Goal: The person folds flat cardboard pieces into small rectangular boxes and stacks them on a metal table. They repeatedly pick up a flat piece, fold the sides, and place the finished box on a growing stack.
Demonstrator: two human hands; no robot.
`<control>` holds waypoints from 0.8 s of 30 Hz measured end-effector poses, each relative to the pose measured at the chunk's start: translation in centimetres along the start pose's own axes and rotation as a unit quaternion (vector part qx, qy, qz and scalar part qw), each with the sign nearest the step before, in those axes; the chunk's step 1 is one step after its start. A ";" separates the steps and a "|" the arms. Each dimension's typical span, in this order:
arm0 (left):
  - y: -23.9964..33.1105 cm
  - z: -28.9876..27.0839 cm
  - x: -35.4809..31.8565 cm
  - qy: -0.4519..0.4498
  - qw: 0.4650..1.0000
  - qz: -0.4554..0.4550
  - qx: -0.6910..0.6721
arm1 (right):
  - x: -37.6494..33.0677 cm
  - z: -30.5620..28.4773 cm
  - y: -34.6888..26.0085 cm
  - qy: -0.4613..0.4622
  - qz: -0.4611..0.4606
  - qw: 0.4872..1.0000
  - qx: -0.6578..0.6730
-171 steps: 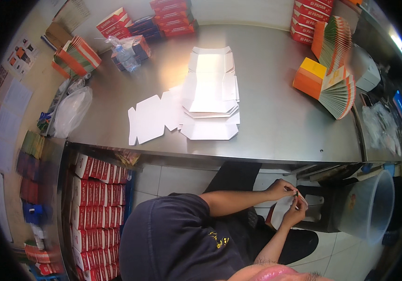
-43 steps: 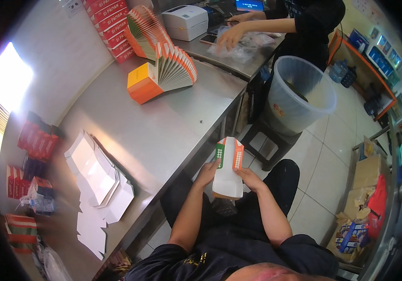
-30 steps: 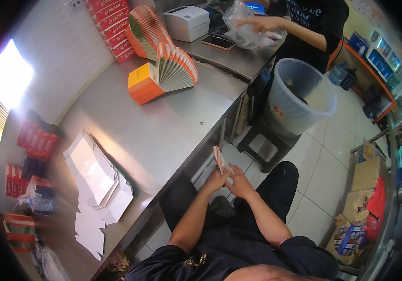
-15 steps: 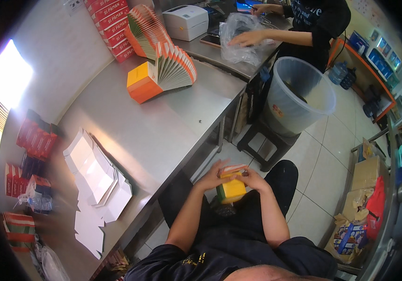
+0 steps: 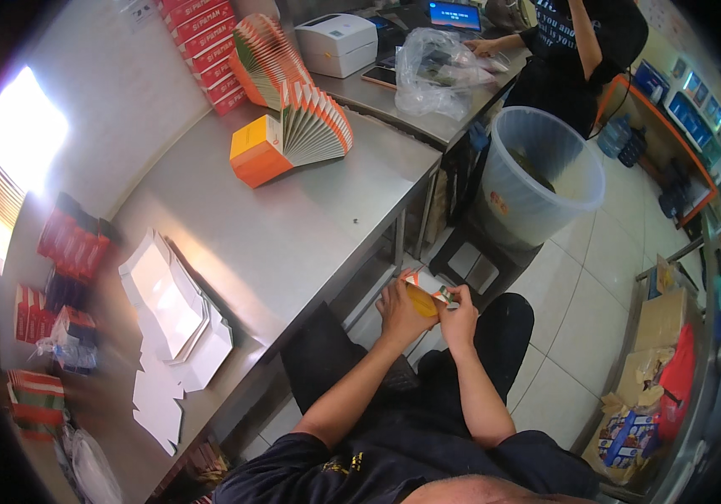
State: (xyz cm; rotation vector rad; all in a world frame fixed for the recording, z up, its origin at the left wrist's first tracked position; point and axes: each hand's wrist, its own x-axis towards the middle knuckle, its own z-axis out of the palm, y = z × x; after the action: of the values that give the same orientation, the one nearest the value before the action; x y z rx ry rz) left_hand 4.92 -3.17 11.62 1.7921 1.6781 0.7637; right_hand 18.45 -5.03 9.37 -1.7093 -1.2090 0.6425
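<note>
Above my lap, my left hand (image 5: 401,316) is wrapped round a small yellow carton (image 5: 421,302) with orange and white end flaps. My right hand (image 5: 460,317) pinches a white and green flap at the carton's right side. Part of the carton is hidden behind my fingers. Up on the steel table (image 5: 310,227), a yellow and orange carton (image 5: 257,151) sits at the end of a curved, fanned row of flattened cartons (image 5: 317,122). White cut cardboard sheets (image 5: 177,315) lie nearer to me along the left.
A translucent bucket (image 5: 537,168) stands on a dark stool (image 5: 470,260). Beyond it a co-worker's hand (image 5: 495,46) is by a clear plastic bag (image 5: 436,71). A white printer (image 5: 335,44) and stacked red boxes (image 5: 205,55) stand at the back. Cardboard boxes (image 5: 659,323) line the right.
Both my hands have moved up and away from my body with the carton, which has turned. My right fingers now grip its flap. The co-worker's hand has moved off the plastic bag's near side.
</note>
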 end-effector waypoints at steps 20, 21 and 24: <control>3.1 -43.5 11.3 0.092 0.975 0.048 0.194 | 0.7 2.8 0.6 -0.173 0.002 0.917 0.358; 2.4 -44.0 13.9 0.063 0.974 0.035 0.214 | 0.9 2.9 0.9 -0.183 0.005 0.919 0.349; 0.1 -45.6 21.0 -0.038 0.958 0.065 0.276 | 1.1 3.2 1.9 -0.204 0.021 0.922 0.329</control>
State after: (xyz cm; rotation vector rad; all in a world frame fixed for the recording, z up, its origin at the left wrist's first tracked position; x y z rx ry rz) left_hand -27.33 18.63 43.28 2.2898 1.8564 0.2783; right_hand 17.07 -2.95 6.37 -1.0580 -1.0558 1.3114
